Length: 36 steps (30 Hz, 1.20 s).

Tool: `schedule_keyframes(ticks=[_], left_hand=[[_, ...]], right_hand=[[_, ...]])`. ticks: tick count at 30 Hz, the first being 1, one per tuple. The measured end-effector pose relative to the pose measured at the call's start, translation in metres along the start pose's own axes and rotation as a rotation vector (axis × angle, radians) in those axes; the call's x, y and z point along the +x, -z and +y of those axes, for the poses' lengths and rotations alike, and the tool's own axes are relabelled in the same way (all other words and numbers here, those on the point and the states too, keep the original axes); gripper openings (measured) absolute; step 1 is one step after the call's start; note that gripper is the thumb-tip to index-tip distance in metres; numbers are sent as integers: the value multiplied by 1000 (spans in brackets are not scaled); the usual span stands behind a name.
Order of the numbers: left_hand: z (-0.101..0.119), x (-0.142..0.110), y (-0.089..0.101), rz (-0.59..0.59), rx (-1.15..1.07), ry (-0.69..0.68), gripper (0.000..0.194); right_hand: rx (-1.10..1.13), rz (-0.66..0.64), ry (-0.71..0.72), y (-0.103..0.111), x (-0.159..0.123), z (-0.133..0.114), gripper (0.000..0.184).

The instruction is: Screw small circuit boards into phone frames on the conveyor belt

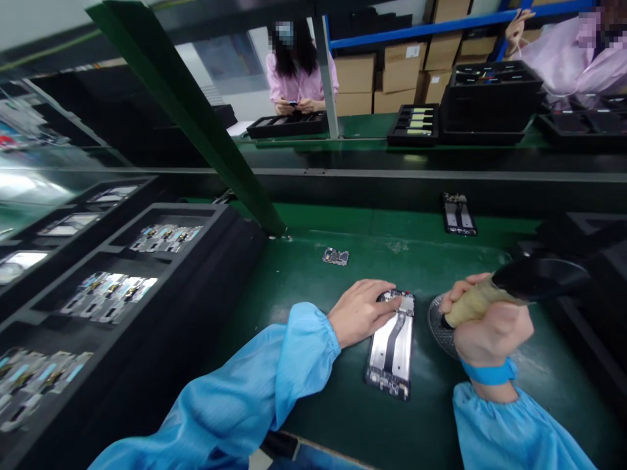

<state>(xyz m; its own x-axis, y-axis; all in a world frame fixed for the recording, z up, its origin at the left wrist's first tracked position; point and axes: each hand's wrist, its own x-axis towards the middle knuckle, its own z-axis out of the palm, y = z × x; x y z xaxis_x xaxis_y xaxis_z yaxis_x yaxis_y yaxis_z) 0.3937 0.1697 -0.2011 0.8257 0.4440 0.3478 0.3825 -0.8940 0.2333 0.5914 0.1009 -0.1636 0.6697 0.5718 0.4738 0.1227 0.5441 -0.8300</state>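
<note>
Two hands work low in the middle of the frame over an opened phone (392, 346) that lies flat on the green tabletop (313, 274), its bare metal inside facing up and its long side running toward the bottom edge. The left hand (362, 312) rests on the phone's upper left corner, fingers (389, 305) stretched out flat and pressing down on it, not curled round anything. The right hand (490, 323) sits just right of the phone, its fingers wrapped tight about the tan grip of an electric screwdriver (509, 290), whose dark body runs off toward the right edge. The tool's tip points down and left, near a round grey dish (438, 323) that sits on the tabletop between the phone and the hand; whether the tip touches the dish cannot be told. A blue band (490, 373) circles the right wrist, and both arms wear light blue sleeves (274, 385).

Further up the tabletop lies a small circuit board (336, 256), and well apart, toward the upper right, a second opened phone (459, 214). Black trays (122, 281) filled with rows of small parts fill the left side. A green slanted post (196, 117) crosses the upper left. At the top, behind another bench, two people in pink coats stand among cardboard boxes (401, 72).
</note>
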Motion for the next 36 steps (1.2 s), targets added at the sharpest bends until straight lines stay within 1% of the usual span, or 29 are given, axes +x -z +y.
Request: schedule_keyframes(ticks=[4,7,9,12,15,18,21,24,27,29,36], left_hand=[[27,-18,5,-31,-88,-21,27],[36,-22,8,-57,-138,-27,24],[37,-21,9,-65,-149,-17,24],[36,-18,11,-81,-175,-11,25],[35,-17,12,-83,-205,-14,25],[34,-17,13,-78,-213,-16,25],[35,-16,13,-73,-218,-24,25],[35,-16,13,-70,-219,-24,25],[35,-17,12,-62,-218,-24,25],[35,-17,11,-59,-217,-21,24],[35,-17,10,-101,-203,-23,26]], right_hand=[[-19,14,23,-2,-1,2,50],[-37,23,23,1,1,3,48],[-22,1,18,5,3,0,50],[92,-83,14,10,4,-11,55],[119,-176,-36,6,-1,-21,55],[86,-162,-67,-4,-8,-22,59],[106,-148,-94,-10,-11,-19,60],[120,-168,-112,-11,-10,-17,58],[81,-139,-81,-10,-11,-15,59],[53,-137,-85,-10,-14,-14,61],[103,-248,-156,-12,-20,-14,59]])
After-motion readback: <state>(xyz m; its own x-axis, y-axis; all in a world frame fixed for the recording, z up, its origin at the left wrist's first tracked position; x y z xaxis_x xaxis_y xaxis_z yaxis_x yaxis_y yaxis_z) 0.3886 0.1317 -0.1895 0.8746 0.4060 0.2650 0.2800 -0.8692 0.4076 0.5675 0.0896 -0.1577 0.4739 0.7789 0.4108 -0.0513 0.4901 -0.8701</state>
